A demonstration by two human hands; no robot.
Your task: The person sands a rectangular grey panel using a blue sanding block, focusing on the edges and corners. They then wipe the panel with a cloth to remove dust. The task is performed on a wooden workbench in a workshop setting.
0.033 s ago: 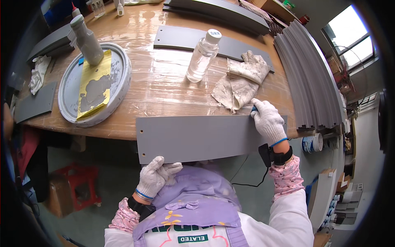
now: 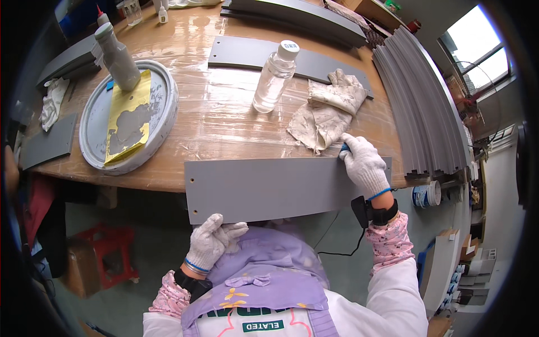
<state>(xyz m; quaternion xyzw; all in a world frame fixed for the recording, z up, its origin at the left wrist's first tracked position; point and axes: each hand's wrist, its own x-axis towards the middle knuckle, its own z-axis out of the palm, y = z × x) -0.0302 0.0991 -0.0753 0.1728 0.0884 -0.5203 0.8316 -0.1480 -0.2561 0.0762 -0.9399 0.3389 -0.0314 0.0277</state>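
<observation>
A long grey panel point(image 2: 269, 188) with two small holes at its left end lies across the table's front edge and juts out toward me. My left hand point(image 2: 210, 241), in a white knit glove, is at the near left corner, its fingers against the panel's edge and partly hidden. At the far right edge, my right hand point(image 2: 364, 164), gloved too, is closed around a small blue thing point(image 2: 345, 147), mostly covered by the fingers. Just beyond that hand lies a stained pair of work gloves point(image 2: 331, 109). A clear bottle point(image 2: 272, 84) of liquid stands to their left.
A round lid point(image 2: 92, 143) carries a yellow sheet point(image 2: 120, 147) with grey paste and a grey bottle point(image 2: 117, 59). Another grey panel point(image 2: 236, 53) lies behind the clear bottle. Many grey strips point(image 2: 421, 106) are stacked at right. A red stool point(image 2: 112, 253) stands below left.
</observation>
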